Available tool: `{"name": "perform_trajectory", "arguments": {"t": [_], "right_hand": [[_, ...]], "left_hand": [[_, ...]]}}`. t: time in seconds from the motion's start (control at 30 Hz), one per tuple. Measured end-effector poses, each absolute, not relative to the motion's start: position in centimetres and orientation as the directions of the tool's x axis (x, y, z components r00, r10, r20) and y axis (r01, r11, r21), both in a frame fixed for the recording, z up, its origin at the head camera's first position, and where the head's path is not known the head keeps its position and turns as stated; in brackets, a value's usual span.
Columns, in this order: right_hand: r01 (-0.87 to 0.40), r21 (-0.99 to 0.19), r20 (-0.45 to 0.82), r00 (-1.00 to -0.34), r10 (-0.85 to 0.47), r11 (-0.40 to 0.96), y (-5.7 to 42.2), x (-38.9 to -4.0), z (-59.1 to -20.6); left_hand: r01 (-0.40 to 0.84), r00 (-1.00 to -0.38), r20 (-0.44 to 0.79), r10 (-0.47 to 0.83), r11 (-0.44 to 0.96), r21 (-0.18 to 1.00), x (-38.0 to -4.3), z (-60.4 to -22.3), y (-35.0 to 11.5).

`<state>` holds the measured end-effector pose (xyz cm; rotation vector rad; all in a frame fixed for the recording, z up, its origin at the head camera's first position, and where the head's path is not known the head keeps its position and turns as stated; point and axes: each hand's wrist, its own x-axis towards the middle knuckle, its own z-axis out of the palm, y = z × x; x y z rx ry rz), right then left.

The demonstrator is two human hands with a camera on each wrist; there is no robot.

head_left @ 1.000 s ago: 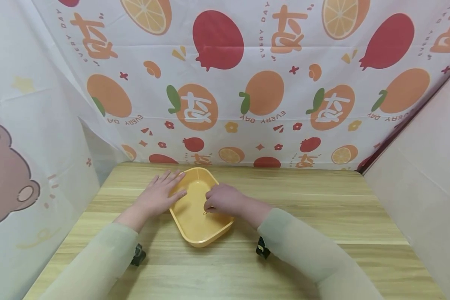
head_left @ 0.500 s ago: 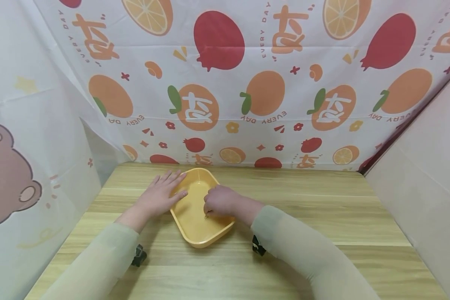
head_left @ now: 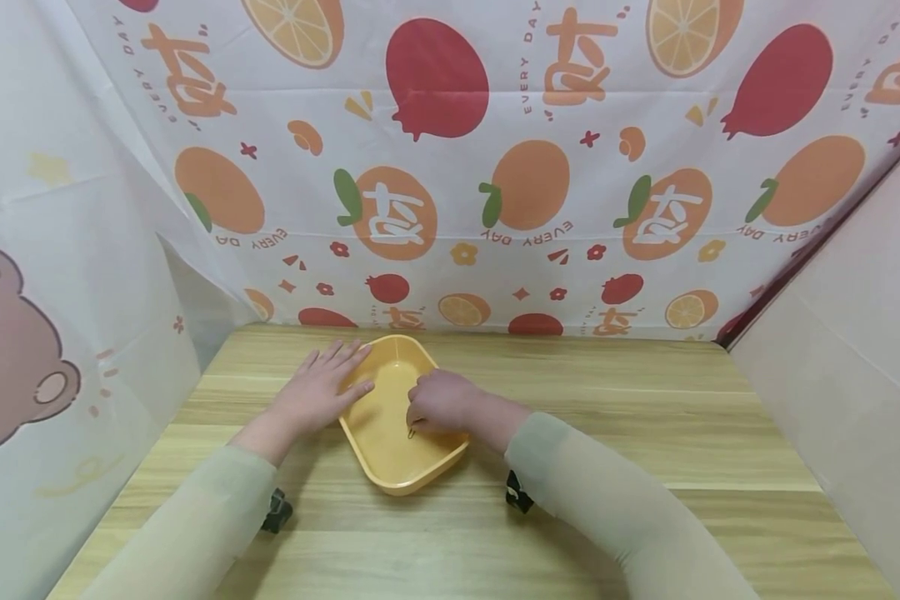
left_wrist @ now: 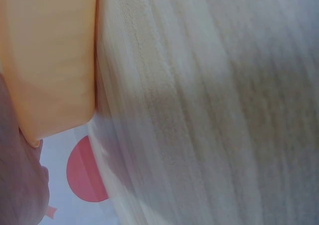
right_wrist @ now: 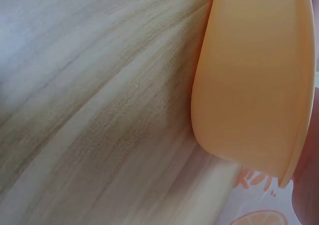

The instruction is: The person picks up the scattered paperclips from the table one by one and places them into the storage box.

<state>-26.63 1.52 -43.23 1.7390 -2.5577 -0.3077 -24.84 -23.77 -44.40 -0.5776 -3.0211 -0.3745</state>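
Note:
A yellow rectangular tray with rounded corners sits at a slant on the table in the head view. My left hand rests on its left rim, fingers spread and thumb reaching over the inside. My right hand reaches in over the right rim with curled fingers, pinching a small thin wire loop, a paper clip, low over the tray floor. Much of the clip is hidden by the fingers. Both wrist views show the tray's outer wall close up, with part of a hand at the edge.
The wood-grain table stretches out around the tray. Behind it hangs a fruit-print curtain. A pale curtain with a bear print is on the left, and a plain pale panel on the right. Dark wrist-camera pieces hang under the sleeves.
My right hand has shifted slightly left and the wire loop at its fingertips has turned and lowered a little. The left hand and the tray stay put.

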Motion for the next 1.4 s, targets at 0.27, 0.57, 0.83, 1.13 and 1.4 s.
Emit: {"name": "perform_trajectory", "arguments": {"t": [0.27, 0.57, 0.83, 1.13, 1.4], "right_hand": [[-0.919, 0.113, -0.009, -0.38, -0.925, 0.377, 2.1, -26.8, -42.8], [-0.915, 0.019, 0.099, -0.399, -0.911, 0.403, 3.7, -26.7, -41.2], [-0.862, -0.102, 0.203, -0.507, -0.837, 0.497, 7.2, -26.0, -40.9], [-0.772, -0.165, 0.273, -0.634, -0.723, 0.614, 13.4, -25.6, -42.8], [-0.719, -0.181, 0.29, -0.691, -0.662, 0.671, 19.5, -24.3, -45.5]], "left_hand": [[0.368, -0.93, 0.085, 0.358, 0.902, 0.227, -25.3, -44.6, -23.8], [0.368, -0.93, 0.076, 0.361, 0.9, 0.234, -25.4, -44.6, -23.8], [0.368, -0.93, 0.075, 0.36, 0.898, 0.243, -25.3, -44.5, -23.8], [0.374, -0.927, 0.079, 0.366, 0.893, 0.25, -25.3, -44.4, -23.7], [0.372, -0.928, 0.081, 0.364, 0.894, 0.251, -25.2, -44.3, -23.8]]}}
